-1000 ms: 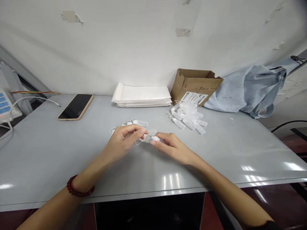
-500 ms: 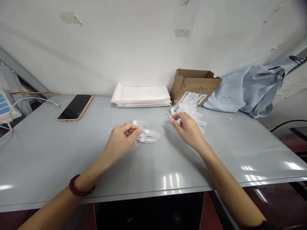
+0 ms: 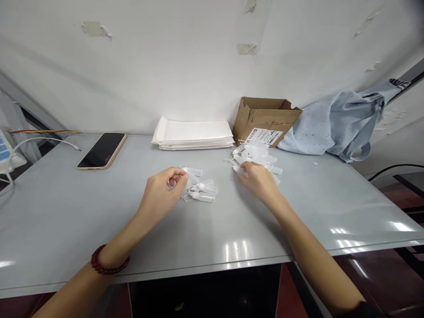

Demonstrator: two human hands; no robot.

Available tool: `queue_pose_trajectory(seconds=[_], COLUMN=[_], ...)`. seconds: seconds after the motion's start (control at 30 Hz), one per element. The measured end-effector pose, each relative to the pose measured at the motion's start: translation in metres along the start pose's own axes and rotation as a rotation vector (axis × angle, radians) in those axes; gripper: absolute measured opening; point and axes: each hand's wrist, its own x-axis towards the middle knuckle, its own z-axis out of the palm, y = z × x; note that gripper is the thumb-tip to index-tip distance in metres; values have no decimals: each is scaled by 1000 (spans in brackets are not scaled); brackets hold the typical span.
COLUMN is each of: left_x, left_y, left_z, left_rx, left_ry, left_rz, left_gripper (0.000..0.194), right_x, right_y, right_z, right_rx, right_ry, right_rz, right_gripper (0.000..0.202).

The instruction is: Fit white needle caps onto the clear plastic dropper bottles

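My left hand (image 3: 164, 190) is closed in a pinch at the left edge of a small group of translucent plastic tubes (image 3: 205, 198) with white caps and thin loops. A pale translucent plastic piece (image 3: 192, 177) shows at its fingertips; its exact shape is hard to make out. On the right lies a larger heap of the same tubes (image 3: 256, 152). My right hand (image 3: 260, 179) reaches into the near side of this heap, its thumb and fingers closing around a capped tube (image 3: 239, 171). The fingers partly cover the tube and the heap behind.
A stack of white envelopes (image 3: 195, 132) lies against the wall. Beside it stand an open cardboard box (image 3: 265, 119) and a light blue cloth bag (image 3: 318, 126). A phone (image 3: 102, 150) and a white cable (image 3: 43, 138) lie on the left of the grey table (image 3: 99, 212).
My left hand has shifted slightly left, and a translucent piece now shows at its fingertips. My right hand has moved down into the heap and closed around a tube. The view has shifted slightly.
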Motion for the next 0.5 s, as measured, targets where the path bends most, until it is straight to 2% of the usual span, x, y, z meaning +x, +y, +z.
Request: queue_pose_trajectory(seconds=[0.13, 0.27, 0.5], left_x=[-2, -4, -5], left_y=[2, 2, 5], left_z=[0, 0, -1], left_rx=[-31, -53, -167], left_ry=[22, 12, -101], left_rz=[45, 95, 36], left_gripper=[22, 21, 27], right_x=[-3, -11, -25], right_y=[1, -7, -20], right_z=[-8, -19, -25], right_rx=[391, 788, 1121], right_ry=[-22, -116, -354], right_rz=[-32, -104, -198], right_gripper=[19, 13, 13])
